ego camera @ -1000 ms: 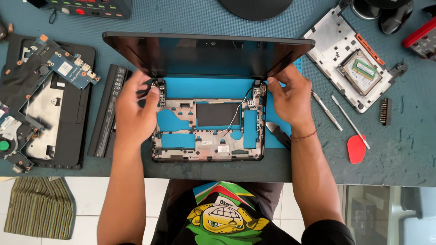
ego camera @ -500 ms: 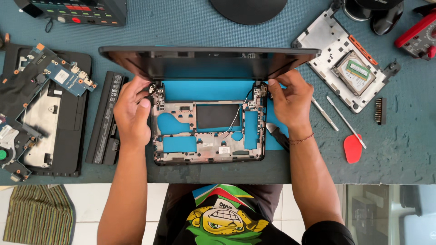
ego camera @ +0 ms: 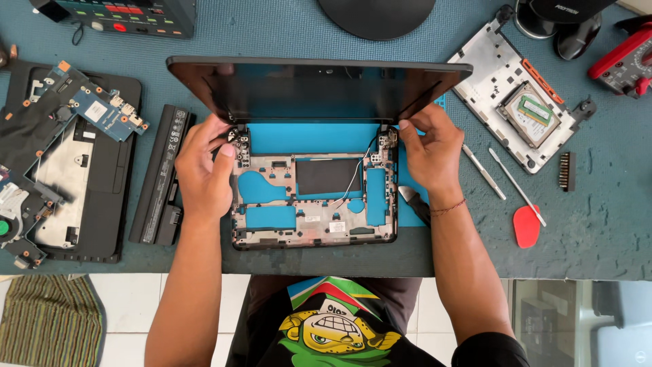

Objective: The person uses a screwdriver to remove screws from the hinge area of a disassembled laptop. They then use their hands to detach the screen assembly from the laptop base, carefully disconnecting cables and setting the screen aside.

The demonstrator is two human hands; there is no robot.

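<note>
The left hand (ego camera: 204,166) is curled at the left hinge (ego camera: 240,139) of the stripped laptop base frame (ego camera: 314,197), thumb pressed on the hinge bracket and fingers tucked behind the lower corner of the dark screen lid (ego camera: 319,88). The right hand (ego camera: 428,149) pinches the lid's lower right corner by the right hinge (ego camera: 387,141), fingertips closed on its edge. The frame lies on a blue mat (ego camera: 312,138) in the middle of the teal worktop (ego camera: 598,238), with the lid standing up from its far edge.

Compared with a second ago, the lid sits tilted a little further back, so more of the blue mat shows under it, and both hands have slid up from the frame's sides to the hinges. The rest is unmoved: the long black battery (ego camera: 163,177) left of the frame, the circuit board (ego camera: 102,109) on the black bottom cover (ego camera: 81,170), the bracket with a hard drive (ego camera: 523,102), two metal picks (ego camera: 499,173) and a red pry tool (ego camera: 526,225).
</note>
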